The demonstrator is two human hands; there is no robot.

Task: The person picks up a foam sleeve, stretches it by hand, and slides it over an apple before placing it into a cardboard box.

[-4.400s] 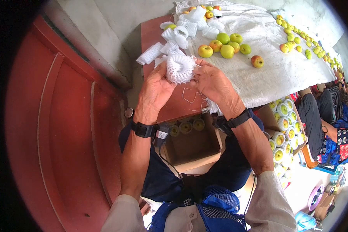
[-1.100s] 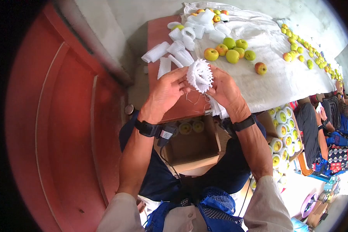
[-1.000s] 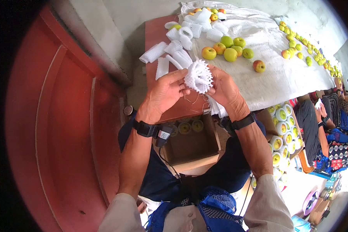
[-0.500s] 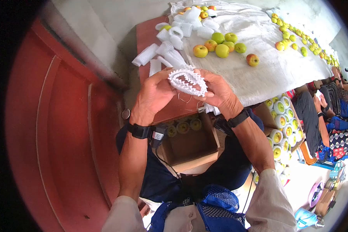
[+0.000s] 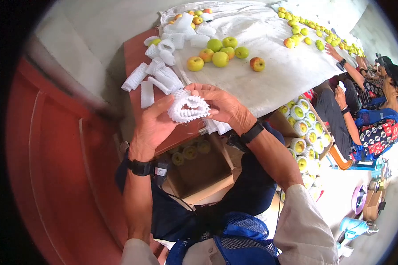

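A white foam fruit net point(image 5: 188, 107) is held between my two hands above the red table edge, its frilled open end turned up towards me. My left hand point(image 5: 155, 126) grips its left side, with the thumb along the rim. On the other side, my right hand point(image 5: 223, 105) has its fingers closed over the net's top and right. No fruit shows inside its opening. More foam nets point(image 5: 135, 77) lie just beyond my left hand. Several yellow-green and reddish apples point(image 5: 220, 59) rest on the white cloth point(image 5: 269, 84) past my right hand.
Below my hands, an open cardboard box point(image 5: 199, 174) has several netted apples point(image 5: 189, 153) along its far side. To the right stands a carton of netted apples point(image 5: 301, 128). A co-worker point(image 5: 376, 128) sits beyond it, one arm reaching towards a long row of apples point(image 5: 319, 44).
The view has swung right, so things appear shifted left. The foam net's opening has narrowed and turned in my hands. A co-worker's arm now reaches over the cloth towards the apples.
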